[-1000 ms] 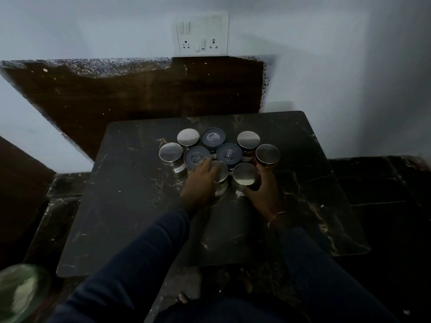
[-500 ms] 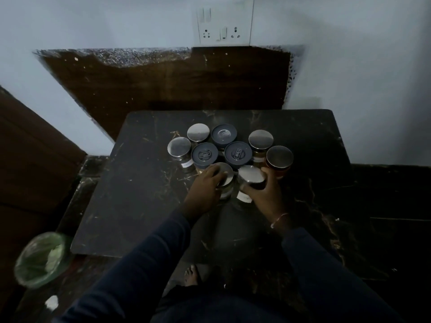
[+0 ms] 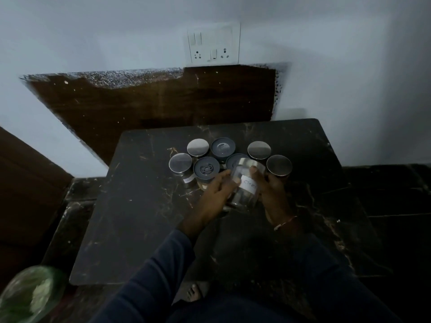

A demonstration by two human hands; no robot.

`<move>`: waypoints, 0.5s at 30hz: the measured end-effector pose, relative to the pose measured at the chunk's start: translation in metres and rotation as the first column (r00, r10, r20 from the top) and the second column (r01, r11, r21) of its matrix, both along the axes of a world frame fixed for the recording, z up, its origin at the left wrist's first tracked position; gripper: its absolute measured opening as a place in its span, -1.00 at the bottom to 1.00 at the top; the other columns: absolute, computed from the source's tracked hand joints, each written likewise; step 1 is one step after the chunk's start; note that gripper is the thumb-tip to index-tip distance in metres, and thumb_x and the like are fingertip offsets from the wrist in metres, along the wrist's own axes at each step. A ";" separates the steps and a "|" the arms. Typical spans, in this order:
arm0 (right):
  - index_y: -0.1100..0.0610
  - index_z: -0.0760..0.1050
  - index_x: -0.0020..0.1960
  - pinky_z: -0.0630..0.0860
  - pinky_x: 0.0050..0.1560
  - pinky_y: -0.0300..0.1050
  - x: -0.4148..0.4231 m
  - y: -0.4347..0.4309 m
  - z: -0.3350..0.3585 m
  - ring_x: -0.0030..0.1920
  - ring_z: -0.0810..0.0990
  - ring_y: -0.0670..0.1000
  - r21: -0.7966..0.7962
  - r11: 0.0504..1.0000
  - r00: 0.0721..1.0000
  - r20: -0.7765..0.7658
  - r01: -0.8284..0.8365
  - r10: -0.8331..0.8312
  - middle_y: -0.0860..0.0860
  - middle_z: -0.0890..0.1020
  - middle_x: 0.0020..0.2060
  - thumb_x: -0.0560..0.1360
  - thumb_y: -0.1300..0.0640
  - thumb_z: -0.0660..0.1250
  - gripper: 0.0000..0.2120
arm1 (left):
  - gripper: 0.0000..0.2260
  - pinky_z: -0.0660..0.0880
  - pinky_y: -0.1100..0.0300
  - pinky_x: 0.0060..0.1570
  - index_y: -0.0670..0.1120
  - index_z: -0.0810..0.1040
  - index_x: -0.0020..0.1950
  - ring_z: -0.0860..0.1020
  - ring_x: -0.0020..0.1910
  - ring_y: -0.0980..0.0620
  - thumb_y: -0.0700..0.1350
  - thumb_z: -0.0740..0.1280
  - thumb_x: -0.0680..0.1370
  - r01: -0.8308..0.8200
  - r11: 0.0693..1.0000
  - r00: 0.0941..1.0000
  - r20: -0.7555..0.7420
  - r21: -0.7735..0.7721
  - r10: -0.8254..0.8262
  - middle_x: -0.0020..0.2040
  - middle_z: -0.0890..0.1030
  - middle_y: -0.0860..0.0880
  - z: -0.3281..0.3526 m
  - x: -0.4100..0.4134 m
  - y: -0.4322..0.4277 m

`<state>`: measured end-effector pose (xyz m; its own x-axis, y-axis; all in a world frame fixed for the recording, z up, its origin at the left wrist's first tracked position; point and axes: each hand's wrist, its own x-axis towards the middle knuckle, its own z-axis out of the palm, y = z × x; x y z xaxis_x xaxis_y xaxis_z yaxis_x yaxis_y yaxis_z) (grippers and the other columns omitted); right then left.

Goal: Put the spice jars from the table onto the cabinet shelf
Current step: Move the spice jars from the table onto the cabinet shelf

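While six lidded jars (image 3: 206, 168) stand on the table (image 3: 144, 206), a labelled jar (image 3: 245, 190), contents indiscernible, is gripped between left hand (image 3: 215, 194) and right hand (image 3: 270, 194).

Dark lid (image 3: 206, 168) of one jar on the bench: raised rectangular logo, reads roughly "Flair", letters blurred. White paper label (image 3: 248, 184) on the tilted clear jar (image 3: 245, 185): handwritten, starts "Clo", rest not legible. Labels on the other jars too small or dim to read.
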<state>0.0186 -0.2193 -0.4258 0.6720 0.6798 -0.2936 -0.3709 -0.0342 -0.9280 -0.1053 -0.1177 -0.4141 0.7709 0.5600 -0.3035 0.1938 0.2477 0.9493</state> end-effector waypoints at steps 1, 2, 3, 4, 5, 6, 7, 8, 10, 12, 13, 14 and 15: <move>0.05 0.57 0.22 0.62 0.03 0.11 -0.004 0.003 0.000 0.07 0.69 0.11 -0.005 1.000 1.000 0.002 -0.015 0.015 0.10 0.69 0.09 0.27 -0.35 0.46 -0.34 | -0.61 0.59 0.29 -0.18 0.12 0.50 0.25 0.68 -0.01 0.09 0.15 0.40 0.45 0.023 0.999 0.999 0.033 -0.046 -0.022 0.07 0.68 0.04 -0.001 0.001 0.000; 0.02 0.59 0.17 0.63 -0.01 0.07 -0.009 0.007 -0.001 0.03 0.71 0.07 -0.027 0.999 1.000 0.012 -0.022 0.023 0.10 0.70 0.06 0.29 -0.36 0.43 -0.39 | -0.66 0.60 0.28 -0.17 0.09 0.51 0.23 0.68 -0.01 0.06 0.08 0.41 0.47 0.029 0.998 0.998 0.065 -0.063 -0.025 0.06 0.69 0.02 -0.003 0.000 0.001; -0.02 0.62 0.10 0.63 -0.06 0.03 -0.013 0.009 -0.002 -0.02 0.72 0.03 -0.055 0.998 1.000 0.010 -0.020 0.020 0.09 0.71 0.03 0.29 -0.37 0.40 -0.46 | -0.70 0.60 0.26 -0.16 0.06 0.53 0.21 0.68 0.00 0.02 0.02 0.41 0.49 0.018 0.997 0.996 0.083 -0.071 -0.012 0.05 0.69 -0.01 -0.003 0.000 0.002; -0.05 0.64 0.03 0.63 -0.09 0.01 -0.016 0.012 -0.003 -0.06 0.73 0.01 -0.080 0.997 1.000 0.000 -0.022 0.022 0.09 0.71 0.00 0.29 -0.39 0.37 -0.50 | -0.72 0.61 0.22 -0.14 0.02 0.54 0.21 0.68 0.01 -0.02 -0.03 0.40 0.51 -0.003 0.997 0.996 0.092 -0.077 0.010 0.05 0.69 -0.05 -0.003 -0.001 0.003; -0.08 0.66 0.00 0.63 -0.06 0.03 -0.019 0.014 -0.005 -0.04 0.73 0.03 -0.093 0.995 0.999 -0.015 -0.040 0.039 0.09 0.72 -0.01 0.29 -0.42 0.36 -0.50 | -0.73 0.61 0.19 -0.13 -0.03 0.54 0.22 0.68 0.00 -0.05 -0.06 0.38 0.53 -0.028 0.996 0.995 0.096 -0.085 0.036 0.05 0.69 -0.07 -0.003 -0.004 0.005; -0.10 0.66 0.00 0.63 -0.01 0.08 -0.020 0.014 -0.006 0.00 0.72 0.08 -0.098 0.993 0.997 -0.023 -0.071 0.069 0.08 0.72 0.00 0.29 -0.43 0.34 -0.50 | -0.74 0.62 0.17 -0.13 -0.07 0.53 0.23 0.68 -0.01 -0.05 -0.07 0.36 0.55 -0.061 0.994 0.993 0.093 -0.094 0.070 0.04 0.69 -0.09 -0.004 -0.005 0.006; -0.12 0.66 0.02 0.62 0.03 0.10 -0.022 0.014 -0.005 0.03 0.71 0.10 -0.098 0.991 0.996 -0.020 -0.094 0.093 0.08 0.72 0.02 0.32 -0.44 0.32 -0.51 | -0.74 0.62 0.18 -0.15 -0.10 0.53 0.23 0.68 -0.03 -0.05 -0.06 0.34 0.57 -0.094 0.990 0.991 0.086 -0.102 0.103 0.03 0.69 -0.10 -0.005 -0.007 0.007; -0.12 0.65 0.05 0.62 0.02 0.08 -0.024 0.013 -0.004 0.04 0.71 0.09 -0.113 0.988 0.995 -0.002 -0.104 0.104 0.07 0.72 0.02 0.37 -0.43 0.27 -0.52 | -0.73 0.61 0.20 -0.19 -0.13 0.52 0.23 0.69 -0.07 -0.03 -0.05 0.32 0.58 -0.125 0.986 0.988 0.080 -0.110 0.134 0.03 0.68 -0.12 -0.006 -0.008 0.008; -0.11 0.61 0.09 0.62 -0.09 -0.04 -0.024 0.011 -0.002 -0.02 0.72 0.01 -0.170 0.982 0.994 0.058 -0.079 0.090 0.01 0.73 -0.01 0.49 -0.38 0.14 -0.54 | -0.69 0.59 0.22 -0.25 -0.18 0.51 0.25 0.69 -0.12 -0.01 -0.03 0.29 0.59 -0.183 0.975 0.978 0.082 -0.127 0.194 0.05 0.67 -0.17 -0.006 -0.010 0.013; -0.09 0.55 0.11 0.55 -0.18 -0.13 -0.023 0.010 -0.001 -0.09 0.72 -0.04 -0.223 0.974 0.994 0.087 -0.039 0.060 -0.01 0.73 -0.06 0.58 -0.26 0.09 -0.63 | -0.67 0.60 0.18 -0.25 -0.20 0.51 0.25 0.69 -0.12 -0.04 -0.01 0.28 0.60 -0.240 0.960 0.964 0.081 -0.146 0.253 0.07 0.66 -0.21 -0.004 -0.011 0.019; -0.07 0.53 0.11 0.52 -0.20 -0.15 -0.022 0.011 0.000 -0.12 0.70 -0.06 -0.242 0.970 0.993 0.109 -0.014 0.042 -0.02 0.72 -0.07 0.61 -0.19 0.09 -0.68 | -0.66 0.60 0.13 -0.22 -0.22 0.51 0.26 0.67 -0.10 -0.07 -0.02 0.26 0.60 -0.260 0.953 0.958 0.084 -0.154 0.274 0.07 0.65 -0.23 -0.003 -0.011 0.021; -0.04 0.52 0.12 0.50 -0.21 -0.17 -0.021 0.011 0.001 -0.15 0.69 -0.10 -0.257 0.967 0.990 0.140 0.001 0.036 -0.04 0.71 -0.08 0.63 -0.13 0.10 -0.72 | -0.66 0.61 0.08 -0.17 -0.24 0.50 0.25 0.66 -0.07 -0.11 -0.02 0.25 0.61 -0.277 0.947 0.952 0.088 -0.161 0.294 0.07 0.65 -0.24 -0.003 -0.012 0.024; -0.02 0.52 0.12 0.49 -0.21 -0.19 -0.022 0.011 0.002 -0.17 0.68 -0.12 -0.266 0.964 0.985 0.170 0.006 0.041 -0.05 0.70 -0.09 0.64 -0.08 0.11 -0.75 | -0.66 0.61 0.02 -0.12 -0.25 0.50 0.25 0.64 -0.04 -0.16 -0.03 0.24 0.61 -0.295 0.940 0.945 0.093 -0.170 0.313 0.07 0.64 -0.26 -0.003 -0.013 0.026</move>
